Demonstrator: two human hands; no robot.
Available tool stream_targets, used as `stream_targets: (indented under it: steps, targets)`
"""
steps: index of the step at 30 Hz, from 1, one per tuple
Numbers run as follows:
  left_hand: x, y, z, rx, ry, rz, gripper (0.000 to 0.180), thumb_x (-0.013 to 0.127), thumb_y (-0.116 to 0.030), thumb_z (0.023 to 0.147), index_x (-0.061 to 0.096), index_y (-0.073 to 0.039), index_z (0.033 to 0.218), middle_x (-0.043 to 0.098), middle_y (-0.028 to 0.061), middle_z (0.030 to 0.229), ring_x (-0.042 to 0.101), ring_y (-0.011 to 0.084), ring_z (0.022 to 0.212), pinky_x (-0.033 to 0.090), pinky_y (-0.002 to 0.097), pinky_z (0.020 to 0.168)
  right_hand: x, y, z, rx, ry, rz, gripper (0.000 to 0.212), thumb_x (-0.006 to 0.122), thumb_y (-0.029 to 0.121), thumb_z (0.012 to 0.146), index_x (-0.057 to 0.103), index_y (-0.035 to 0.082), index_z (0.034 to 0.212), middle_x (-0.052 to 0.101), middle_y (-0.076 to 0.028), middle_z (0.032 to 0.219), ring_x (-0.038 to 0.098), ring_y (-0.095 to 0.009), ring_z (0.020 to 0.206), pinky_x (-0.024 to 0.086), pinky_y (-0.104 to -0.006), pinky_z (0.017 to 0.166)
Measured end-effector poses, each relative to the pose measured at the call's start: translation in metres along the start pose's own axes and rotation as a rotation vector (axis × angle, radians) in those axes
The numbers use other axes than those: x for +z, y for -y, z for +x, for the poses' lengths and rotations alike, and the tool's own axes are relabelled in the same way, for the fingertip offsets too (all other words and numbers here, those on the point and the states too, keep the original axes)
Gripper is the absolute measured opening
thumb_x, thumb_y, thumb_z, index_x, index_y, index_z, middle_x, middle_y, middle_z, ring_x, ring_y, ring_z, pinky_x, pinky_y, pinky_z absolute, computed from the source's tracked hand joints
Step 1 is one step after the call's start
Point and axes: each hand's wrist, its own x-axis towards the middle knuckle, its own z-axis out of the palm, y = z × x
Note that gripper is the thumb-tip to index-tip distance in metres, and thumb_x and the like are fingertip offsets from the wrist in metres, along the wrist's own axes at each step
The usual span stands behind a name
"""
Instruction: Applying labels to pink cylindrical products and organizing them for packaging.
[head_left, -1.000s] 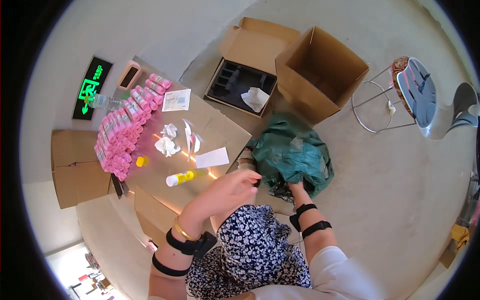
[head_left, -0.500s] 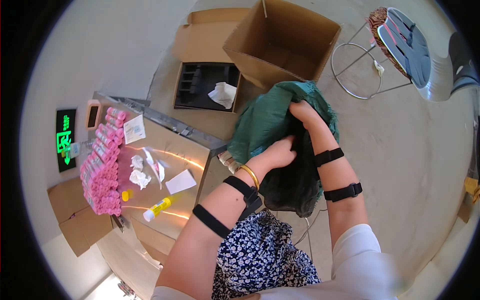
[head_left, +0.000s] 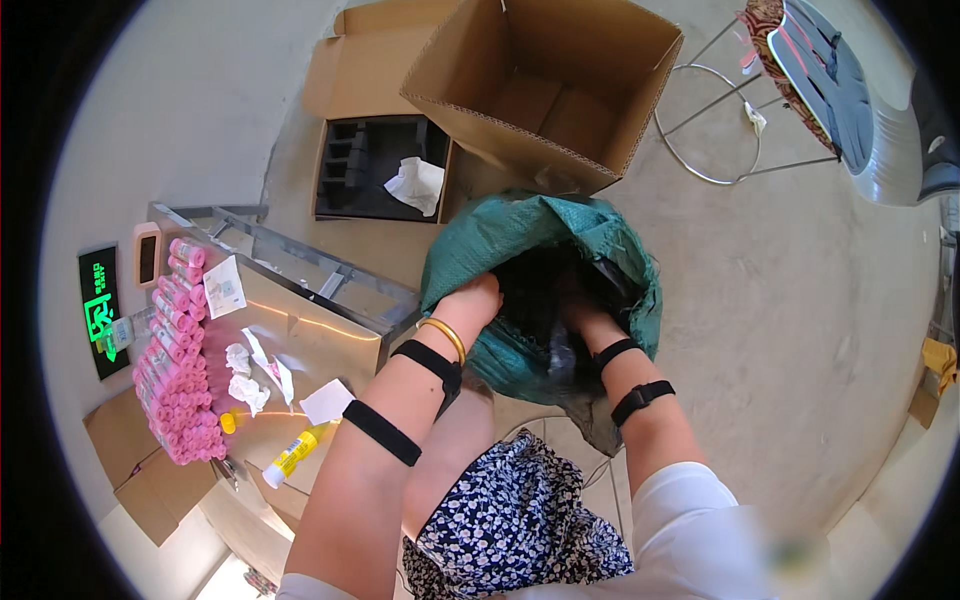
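Observation:
A green woven sack [head_left: 500, 225] with a dark inner lining hangs in front of me, its mouth spread toward me. My left hand [head_left: 482, 297], with a gold bangle at the wrist, is closed on the sack's left rim; some of its fingertips are hidden. Deep in the dark opening is my right hand [head_left: 578, 305], its fingers lost in shadow among black plastic [head_left: 610, 285]. What it touches inside cannot be made out.
Beyond the sack stands an open cardboard box [head_left: 540, 100]. Left of it lies a flat box with black foam [head_left: 350, 165]. A metal table [head_left: 300, 340] holds pink rolls [head_left: 180, 370], crumpled tissue [head_left: 245, 385] and a yellow glue stick [head_left: 293, 455]. A chair [head_left: 830, 90] stands far right.
The sack's mouth has opened wider toward me. My left hand has moved left to the rim, and my right hand has gone from the far rim down inside.

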Motion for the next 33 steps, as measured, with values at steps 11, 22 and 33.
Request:
stream_targets:
  steps: [11, 22, 33]
  targets:
    - [0.046, -0.016, 0.001, 0.006, -0.084, 0.092, 0.031, 0.057, -0.027, 0.085, 0.065, -0.001, 0.099, 0.061, 0.0171, 0.111, 0.058, 0.0307, 0.104, 0.045, 0.0386, 0.089, 0.046, -0.036, -0.023, 0.058, 0.032, 0.225, 0.031, 0.049, 0.023, 0.087, 0.062, 0.005, 0.109, 0.062, -0.016, 0.113, 0.059, -0.031, 0.103, 0.047, -0.0411, 0.088]
    - [0.015, -0.107, 0.049, 0.058, 0.160, 0.207, 0.030, 0.054, -0.024, 0.086, 0.063, -0.003, 0.107, 0.062, 0.0124, 0.113, 0.059, 0.0276, 0.101, 0.047, 0.0394, 0.083, 0.050, -0.052, -0.046, 0.099, 0.021, 0.450, 0.032, 0.049, 0.025, 0.088, 0.061, 0.005, 0.110, 0.061, -0.016, 0.113, 0.059, -0.031, 0.102, 0.047, -0.0413, 0.089]
    - [0.009, -0.124, 0.058, 0.154, 0.405, 0.324, 0.032, 0.052, -0.021, 0.088, 0.060, -0.006, 0.115, 0.062, 0.0078, 0.114, 0.061, 0.0246, 0.098, 0.050, 0.0401, 0.076, 0.052, -0.082, -0.059, 0.178, -0.007, 0.676, 0.033, 0.048, 0.026, 0.088, 0.061, 0.006, 0.111, 0.061, -0.016, 0.114, 0.059, -0.031, 0.102, 0.047, -0.0414, 0.089]
